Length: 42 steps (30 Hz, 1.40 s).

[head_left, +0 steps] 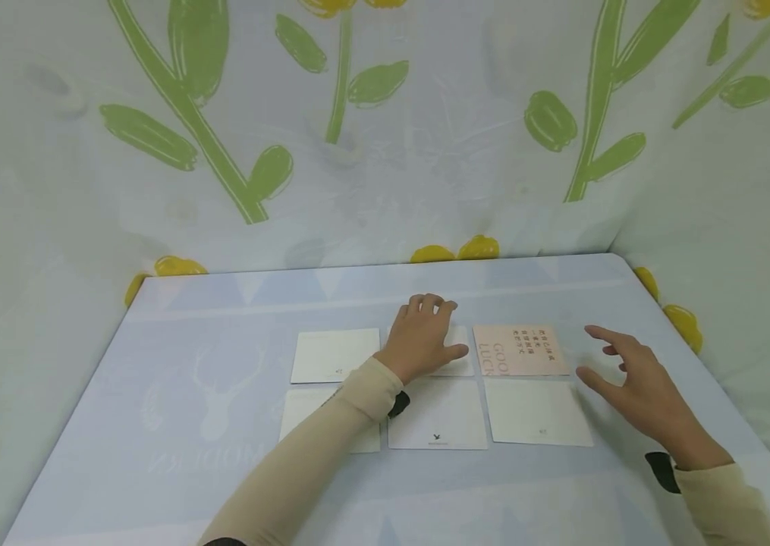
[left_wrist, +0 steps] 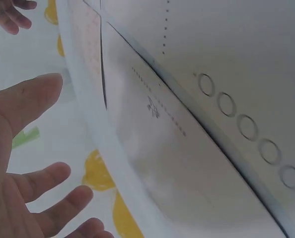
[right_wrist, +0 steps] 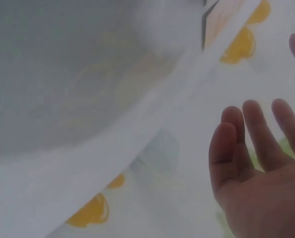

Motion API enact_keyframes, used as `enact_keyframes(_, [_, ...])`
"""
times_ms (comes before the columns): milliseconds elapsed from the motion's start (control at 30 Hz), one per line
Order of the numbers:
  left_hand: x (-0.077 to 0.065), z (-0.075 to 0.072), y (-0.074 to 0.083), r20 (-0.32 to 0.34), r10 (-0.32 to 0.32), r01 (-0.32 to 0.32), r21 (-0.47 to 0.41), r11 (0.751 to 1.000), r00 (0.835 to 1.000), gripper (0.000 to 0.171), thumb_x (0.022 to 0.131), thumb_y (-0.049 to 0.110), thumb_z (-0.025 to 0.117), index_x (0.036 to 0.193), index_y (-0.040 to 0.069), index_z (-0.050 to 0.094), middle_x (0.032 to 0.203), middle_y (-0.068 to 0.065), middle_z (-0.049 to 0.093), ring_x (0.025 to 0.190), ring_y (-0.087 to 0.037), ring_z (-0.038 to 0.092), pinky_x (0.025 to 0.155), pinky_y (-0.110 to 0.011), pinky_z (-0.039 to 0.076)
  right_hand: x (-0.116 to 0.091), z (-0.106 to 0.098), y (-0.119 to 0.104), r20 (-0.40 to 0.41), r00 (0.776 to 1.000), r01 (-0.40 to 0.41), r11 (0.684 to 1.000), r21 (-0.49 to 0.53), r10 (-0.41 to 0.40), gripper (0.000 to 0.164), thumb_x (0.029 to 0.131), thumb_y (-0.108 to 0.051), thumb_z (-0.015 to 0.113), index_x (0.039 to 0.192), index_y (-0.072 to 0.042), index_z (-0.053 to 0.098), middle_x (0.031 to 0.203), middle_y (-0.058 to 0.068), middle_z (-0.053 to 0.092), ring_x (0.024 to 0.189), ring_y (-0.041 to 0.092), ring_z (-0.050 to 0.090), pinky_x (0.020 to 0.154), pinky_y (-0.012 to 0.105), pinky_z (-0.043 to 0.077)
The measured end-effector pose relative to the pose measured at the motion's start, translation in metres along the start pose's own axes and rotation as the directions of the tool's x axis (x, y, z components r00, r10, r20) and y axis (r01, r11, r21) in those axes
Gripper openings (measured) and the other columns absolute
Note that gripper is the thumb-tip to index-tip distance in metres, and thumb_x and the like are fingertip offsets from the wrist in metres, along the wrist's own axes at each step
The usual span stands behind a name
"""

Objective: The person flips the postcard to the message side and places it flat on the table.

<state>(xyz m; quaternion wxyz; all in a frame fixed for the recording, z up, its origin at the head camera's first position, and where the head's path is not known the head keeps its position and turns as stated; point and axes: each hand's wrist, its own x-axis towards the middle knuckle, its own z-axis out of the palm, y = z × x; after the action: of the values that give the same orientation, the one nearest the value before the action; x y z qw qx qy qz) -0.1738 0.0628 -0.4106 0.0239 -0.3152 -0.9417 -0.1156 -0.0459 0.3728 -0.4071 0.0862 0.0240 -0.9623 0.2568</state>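
Note:
Cards lie on the table in two rows of three. My left hand (head_left: 422, 337) is over the top middle card (head_left: 460, 368), fingers spread and holding nothing; in the left wrist view that card shows a small drawing and a dotted line. The pink card (head_left: 528, 353) with "GOOD LUCK" lettering is at the top right. Just right of it hovers my right hand (head_left: 644, 387), thumb and fingers apart, with nothing held. Below are the white bottom right card (head_left: 538, 413) and the bottom middle card (head_left: 435, 413), which bears a small dark bird mark.
At the left are the white top left card (head_left: 337, 356) and the bottom left card (head_left: 303, 409), partly hidden by my left sleeve (head_left: 309, 462). The pale blue table (head_left: 152, 364) ends at a floral cloth (head_left: 425, 167) behind and at both sides.

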Motion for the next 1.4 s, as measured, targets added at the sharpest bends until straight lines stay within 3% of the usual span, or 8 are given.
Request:
enact_keyframes(267, [0.021, 0.007, 0.009, 0.089, -0.013, 0.010, 0.037, 0.999, 0.996, 0.079, 0.088, 0.064, 0.067, 0.148, 0.015, 0.050, 0.148, -0.009, 0.047, 0.137, -0.030, 0.039, 0.111, -0.044, 0.036, 0.009, -0.001, 0.006, 0.059, 0.998, 0.032, 0.999, 0.002, -0.032, 0.071, 0.091, -0.024, 0.078, 0.150, -0.006, 0.043, 0.142, 0.023, 0.050, 0.114, 0.041, 0.050, 0.084, 0.058, 0.045])
enact_keyframes(467, [0.032, 0.010, 0.017, 0.144, 0.004, -0.014, 0.068, 0.998, 0.990, 0.084, 0.084, 0.068, 0.069, 0.147, 0.014, 0.052, 0.150, -0.009, 0.045, 0.138, -0.030, 0.037, 0.112, -0.044, 0.034, 0.019, 0.002, 0.012, 0.168, 0.986, 0.013, 1.000, 0.013, -0.015, 0.077, 0.093, -0.033, 0.075, 0.154, -0.007, 0.038, 0.150, 0.024, 0.043, 0.123, 0.044, 0.046, 0.090, 0.066, 0.044])
enact_keyframes(600, [0.034, 0.014, 0.021, 0.186, 0.017, -0.038, 0.109, 0.993, 0.982, 0.087, 0.083, 0.072, 0.067, 0.146, 0.015, 0.052, 0.150, -0.008, 0.044, 0.137, -0.028, 0.035, 0.113, -0.044, 0.033, 0.029, 0.004, 0.017, 0.265, 0.964, 0.025, 1.000, -0.001, -0.024, 0.082, 0.093, -0.040, 0.074, 0.156, -0.008, 0.033, 0.154, 0.025, 0.038, 0.128, 0.047, 0.040, 0.095, 0.069, 0.039])
enact_keyframes(767, [0.032, 0.017, 0.027, 0.201, 0.033, -0.058, 0.118, 0.991, 0.979, 0.086, 0.083, 0.072, 0.066, 0.144, 0.014, 0.053, 0.148, -0.008, 0.044, 0.135, -0.027, 0.036, 0.113, -0.043, 0.032, 0.043, 0.009, 0.019, 0.318, 0.947, 0.046, 0.998, -0.040, -0.031, 0.085, 0.091, -0.044, 0.075, 0.156, -0.008, 0.033, 0.155, 0.027, 0.037, 0.129, 0.048, 0.037, 0.099, 0.070, 0.035])
enact_keyframes(967, [0.029, 0.017, 0.030, 0.214, 0.020, -0.039, 0.084, 0.996, 0.977, 0.081, 0.084, 0.070, 0.066, 0.141, 0.013, 0.056, 0.149, -0.008, 0.043, 0.135, -0.027, 0.035, 0.113, -0.044, 0.031, 0.053, 0.014, 0.023, 0.340, 0.940, 0.000, 0.998, -0.063, 0.021, 0.089, 0.089, -0.041, 0.078, 0.157, -0.007, 0.032, 0.156, 0.028, 0.034, 0.131, 0.050, 0.034, 0.102, 0.071, 0.033])
enact_keyframes(1133, [0.028, 0.018, 0.030, 0.208, 0.017, -0.031, 0.067, 0.997, 0.978, 0.077, 0.084, 0.068, 0.068, 0.140, 0.015, 0.057, 0.150, -0.008, 0.042, 0.136, -0.027, 0.034, 0.114, -0.044, 0.030, 0.056, 0.020, 0.026, 0.367, 0.928, -0.042, 0.996, -0.081, 0.069, 0.096, 0.085, -0.044, 0.081, 0.158, -0.008, 0.030, 0.157, 0.028, 0.034, 0.128, 0.052, 0.032, 0.097, 0.072, 0.035])
enact_keyframes(1400, [0.030, 0.018, 0.032, 0.190, 0.018, -0.034, 0.086, 0.996, 0.982, 0.075, 0.082, 0.068, 0.071, 0.137, 0.018, 0.060, 0.149, -0.007, 0.043, 0.135, -0.026, 0.034, 0.113, -0.042, 0.031, 0.060, 0.021, 0.023, 0.402, 0.914, -0.033, 0.997, -0.065, 0.057, 0.092, 0.087, -0.036, 0.080, 0.158, -0.006, 0.030, 0.155, 0.028, 0.036, 0.125, 0.046, 0.034, 0.096, 0.067, 0.038])
